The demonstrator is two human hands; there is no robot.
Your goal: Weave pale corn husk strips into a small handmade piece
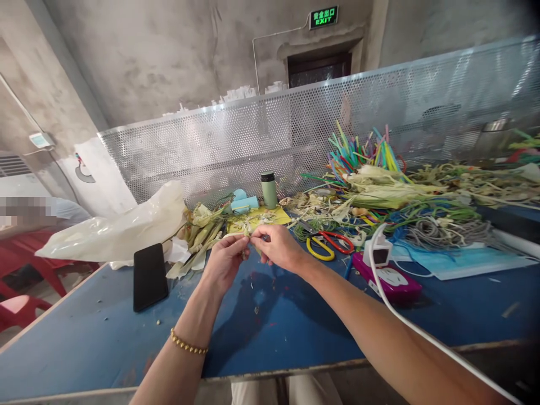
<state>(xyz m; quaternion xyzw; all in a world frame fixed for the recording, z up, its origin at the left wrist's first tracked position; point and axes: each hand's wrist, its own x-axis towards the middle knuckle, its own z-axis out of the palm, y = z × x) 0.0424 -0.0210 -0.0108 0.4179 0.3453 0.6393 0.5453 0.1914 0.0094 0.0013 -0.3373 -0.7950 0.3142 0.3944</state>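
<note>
Over the middle of the blue table, my left hand and my right hand meet at the fingertips. Both are closed in a pinch on a small pale-green piece of plant fibre, perhaps husk; the fingers cover most of it. A yellow sheet with pale scraps lies just beyond my hands. To the right of my right hand rest scissors with one red and one yellow handle. Left of my left hand are a bundle of dry husks and a black phone.
A green bottle stands behind the yellow sheet. At right are a purple power socket with a white cable, a blue mask, grey cords and colourful pipe cleaners. A perforated metal panel borders the back. One person sits far left.
</note>
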